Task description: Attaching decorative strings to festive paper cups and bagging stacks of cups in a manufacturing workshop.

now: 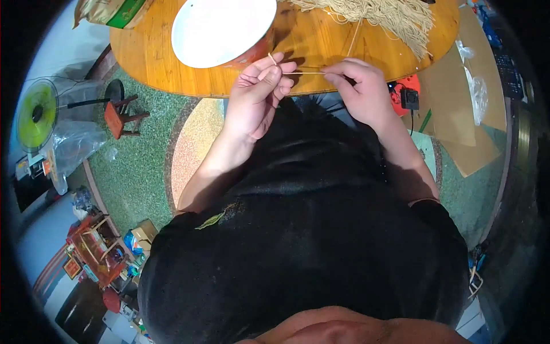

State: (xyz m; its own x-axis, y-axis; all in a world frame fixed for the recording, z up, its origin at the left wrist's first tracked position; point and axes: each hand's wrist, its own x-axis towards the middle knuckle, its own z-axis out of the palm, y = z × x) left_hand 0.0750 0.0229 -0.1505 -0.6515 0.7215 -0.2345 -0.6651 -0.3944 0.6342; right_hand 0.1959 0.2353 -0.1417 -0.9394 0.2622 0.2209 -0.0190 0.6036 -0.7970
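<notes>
A thin tan cord (305, 73) stretches almost level between my two hands, over the table's near edge. Its left part is pinched between the thumb and fingers of my left hand (258, 97), palm partly turned up. A short end sticks up past those fingertips. My right hand (366, 89) pinches the cord between thumb and forefinger, the other fingers curled. Beyond the hands a bundle of similar tan cords (395, 23) lies loosely on the table, with one strand trailing toward my right hand. Close to my left hand stands a basin (223, 31), white inside and reddish outside.
The round-ended wooden table (149, 60) carries a green and brown bag (117, 12) at its far left. On the floor are a small wooden stool (117, 119) and a green fan (37, 112). Flattened cardboard (452, 129) and a red stool top with a black adapter (409, 98) are at right.
</notes>
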